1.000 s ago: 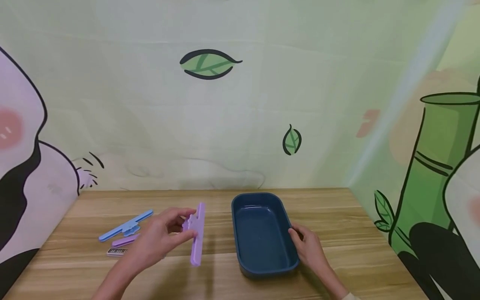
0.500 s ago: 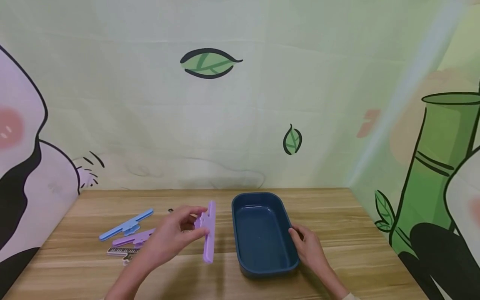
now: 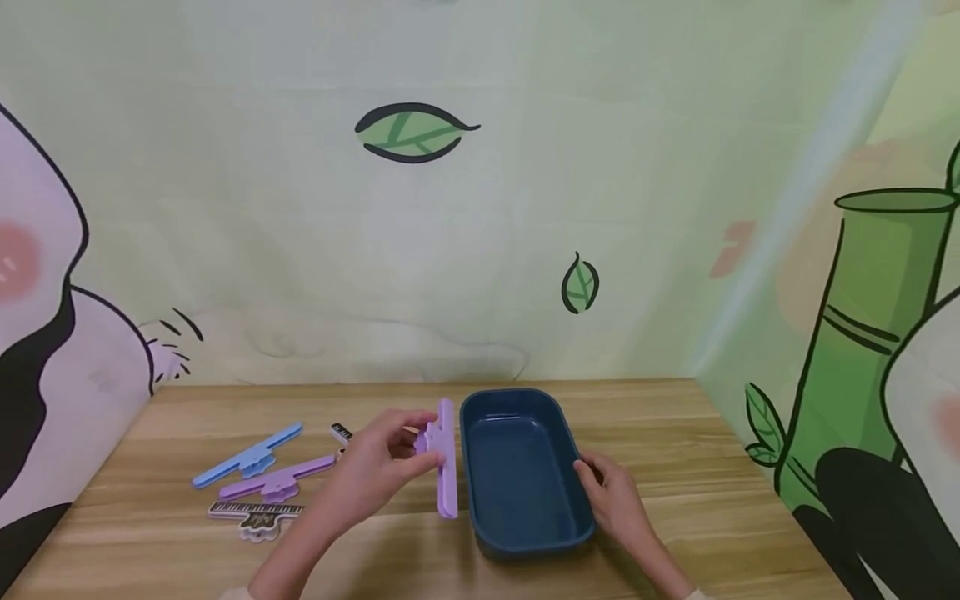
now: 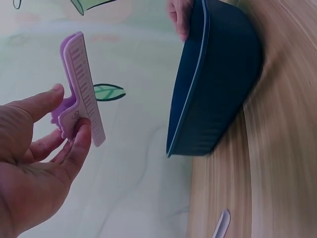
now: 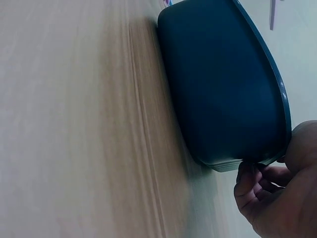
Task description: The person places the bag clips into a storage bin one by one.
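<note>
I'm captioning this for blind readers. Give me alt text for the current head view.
A left hand pinches a lilac clip beside a dark blue bin that the right hand holds at its side; more clips lie on the wooden table.

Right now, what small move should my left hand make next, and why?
I'd probably ease the left hand rightward, over the dark blue container. It pinches the lilac clip, which is raised just outside the container's left rim in the head view, while the right hand grips the opposite side.
</note>
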Demonstrator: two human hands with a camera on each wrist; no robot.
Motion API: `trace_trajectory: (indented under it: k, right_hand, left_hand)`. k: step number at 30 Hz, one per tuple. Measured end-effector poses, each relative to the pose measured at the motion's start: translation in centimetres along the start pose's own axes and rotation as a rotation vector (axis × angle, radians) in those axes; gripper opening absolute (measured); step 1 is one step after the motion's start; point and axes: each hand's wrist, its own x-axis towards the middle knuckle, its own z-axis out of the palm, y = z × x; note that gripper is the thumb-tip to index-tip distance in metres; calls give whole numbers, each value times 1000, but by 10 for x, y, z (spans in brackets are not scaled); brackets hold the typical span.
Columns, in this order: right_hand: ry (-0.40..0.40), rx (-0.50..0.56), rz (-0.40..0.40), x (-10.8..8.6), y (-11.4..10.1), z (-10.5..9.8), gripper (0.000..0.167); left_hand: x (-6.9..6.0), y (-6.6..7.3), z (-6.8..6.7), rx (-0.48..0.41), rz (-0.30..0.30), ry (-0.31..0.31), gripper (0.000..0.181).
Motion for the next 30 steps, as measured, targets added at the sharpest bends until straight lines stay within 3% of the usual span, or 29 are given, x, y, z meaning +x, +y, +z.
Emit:
trace_trajectory:
  k: [8,13,18,24,30]
  right_hand:
    - [-9,10,20,0,-1,1,22]
    - [-6,9,20,0,-2,0,21]
    - [1,10,21,-1,-3,-1,22]
    - [9,13,15,-1,-2,0,24]
    - [13,11,26,-2,-1,0,23]
  left_hand:
    - [9,3,18,44,-9,10,44]
    - [17,6,32,49,-17,-45,46]
    - [24,7,46,50,5,-91,49]
    - [30,7,62,68,43,-93,51]
    - [34,9,77,52,42,-98,52]
